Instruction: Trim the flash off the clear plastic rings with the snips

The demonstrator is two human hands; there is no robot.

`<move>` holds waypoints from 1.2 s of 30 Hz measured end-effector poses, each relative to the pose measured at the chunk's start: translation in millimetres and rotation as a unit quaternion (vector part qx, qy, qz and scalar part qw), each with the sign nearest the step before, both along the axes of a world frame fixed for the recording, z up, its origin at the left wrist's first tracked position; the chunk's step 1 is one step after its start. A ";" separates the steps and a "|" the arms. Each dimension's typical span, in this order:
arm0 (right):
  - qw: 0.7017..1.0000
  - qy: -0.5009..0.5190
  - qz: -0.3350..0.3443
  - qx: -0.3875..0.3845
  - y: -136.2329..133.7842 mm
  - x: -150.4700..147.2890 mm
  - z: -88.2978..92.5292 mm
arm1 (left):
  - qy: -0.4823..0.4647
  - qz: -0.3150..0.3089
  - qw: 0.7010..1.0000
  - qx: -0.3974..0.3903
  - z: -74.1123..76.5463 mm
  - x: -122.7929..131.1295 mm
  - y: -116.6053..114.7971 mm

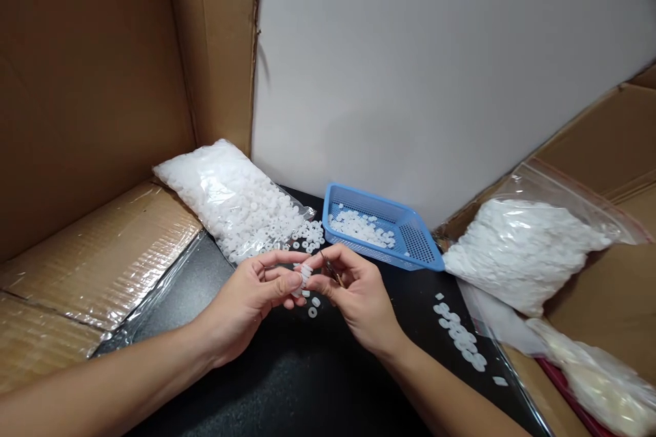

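Observation:
Near the middle of the view my left hand (261,287) is closed, its thumb and fingers pinching a short stack of white plastic rings (306,274). Close against it, my right hand (361,297) is closed around a small dark metal tool (333,268) with a thin pointed tip. Its full shape is hidden by the fingers. The right thumb and fingertips also meet the stack's right side. Just below the hands, a few loose white rings (312,312) lie on the black tabletop (287,382).
Behind my hands, a clear bag of white rings (230,198) lies open, spilling some. A blue perforated basket (417,239) holds more small white pieces. White pieces (461,338) lie in a row at right, near another full clear bag (523,246). Cardboard (92,252) borders the left.

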State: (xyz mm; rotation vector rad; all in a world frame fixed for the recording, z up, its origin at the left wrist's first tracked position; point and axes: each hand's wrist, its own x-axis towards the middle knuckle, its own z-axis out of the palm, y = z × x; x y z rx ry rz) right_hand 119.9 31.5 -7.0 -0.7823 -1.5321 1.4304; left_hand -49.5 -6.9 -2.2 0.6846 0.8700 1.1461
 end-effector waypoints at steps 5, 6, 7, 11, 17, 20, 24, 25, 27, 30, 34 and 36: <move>0.998 -0.063 -0.017 0.010 -6.4 -1.9 -7.1 | -0.012 0.020 1.000 -0.018 -1.7 3.1 -2.0; 0.997 -0.074 -0.024 0.017 -7.5 -3.1 -8.5 | -0.016 0.024 0.999 -0.019 -2.9 3.7 -2.5; 0.996 -0.080 -0.026 0.023 -8.3 -4.5 -9.6 | -0.021 0.028 0.999 -0.021 -4.3 4.2 -2.8; 0.996 -0.080 -0.016 0.036 -8.8 -7.5 -10.6 | -0.038 0.038 0.998 -0.022 -8.8 6.4 -3.6; 0.997 -0.044 0.001 0.063 -9.3 -3.6 -5.3 | -0.076 -0.001 0.997 0.012 0.0 8.2 -7.8; 0.995 -0.021 0.025 0.096 -9.4 -2.2 -5.4 | -0.096 -0.030 0.995 0.011 3.9 6.9 -9.2; 0.985 -0.023 0.037 0.167 -7.1 -0.8 -9.2 | -0.098 -0.034 0.995 -0.002 4.2 4.6 -9.4; 0.982 -0.027 0.037 0.182 -6.5 -0.3 -10.2 | -0.098 -0.033 0.995 -0.007 4.1 4.1 -9.6; 0.978 -0.036 0.038 0.203 -5.6 0.6 -11.5 | -0.096 -0.030 0.995 -0.020 4.2 3.5 -10.7; 0.973 -0.035 0.045 0.222 -5.6 1.5 -12.6 | -0.098 -0.031 0.994 -0.031 5.1 2.8 -13.2; 0.972 -0.005 0.051 0.228 -6.5 3.0 -13.3 | -0.124 -0.062 0.990 -0.006 7.2 0.6 -14.5; 0.973 0.007 0.045 0.225 -6.7 4.2 -13.3 | -0.129 -0.099 0.987 0.014 8.6 -0.8 -13.7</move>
